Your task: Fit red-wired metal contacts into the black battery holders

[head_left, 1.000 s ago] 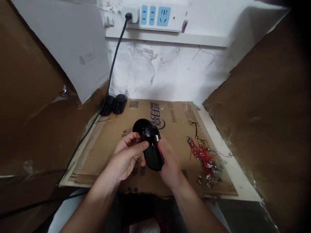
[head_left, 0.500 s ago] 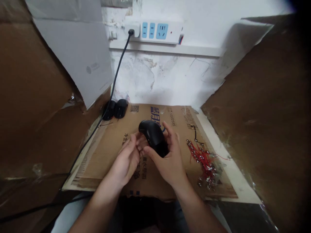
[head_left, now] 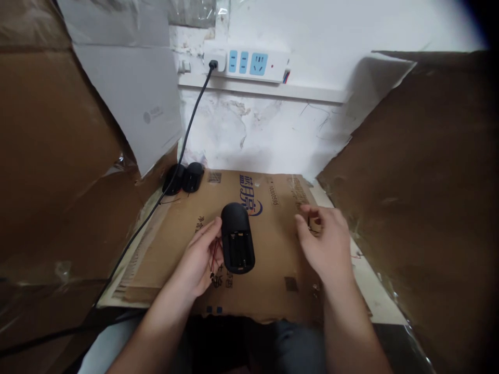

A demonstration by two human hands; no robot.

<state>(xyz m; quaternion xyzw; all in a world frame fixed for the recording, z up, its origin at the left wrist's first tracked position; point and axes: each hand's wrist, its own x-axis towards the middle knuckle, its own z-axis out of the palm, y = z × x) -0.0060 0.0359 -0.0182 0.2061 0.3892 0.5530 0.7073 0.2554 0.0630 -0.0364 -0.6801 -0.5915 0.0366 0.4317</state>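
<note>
My left hand [head_left: 205, 254] grips the left side of a black, oval plastic housing [head_left: 237, 221], which looks like a wireless mouse with an uncovered battery compartment. Metal contacts show inside the compartment, and no batteries are in it. A thin red-and-black wire [head_left: 213, 259] with a small dark end hangs by the left fingers. To the right, my right hand [head_left: 327, 236] is held over the pile of red wires, thumb and fingers apart, with nothing visible gripped. Most of that pile is hidden under the hand and forearm; a few shiny metal ends [head_left: 315, 290] show.
Two similar black housings [head_left: 193, 177] stand at the back left, beside a black power cord [head_left: 189, 124] running to a white power strip [head_left: 249, 66]. A printed cardboard sheet [head_left: 273, 239] covers the table. Cardboard walls [head_left: 409, 171] close in both sides.
My right hand has let go of the black housing and moved right to the wire pile. The left hand now holds the housing alone, turned so its battery compartment faces me.
</note>
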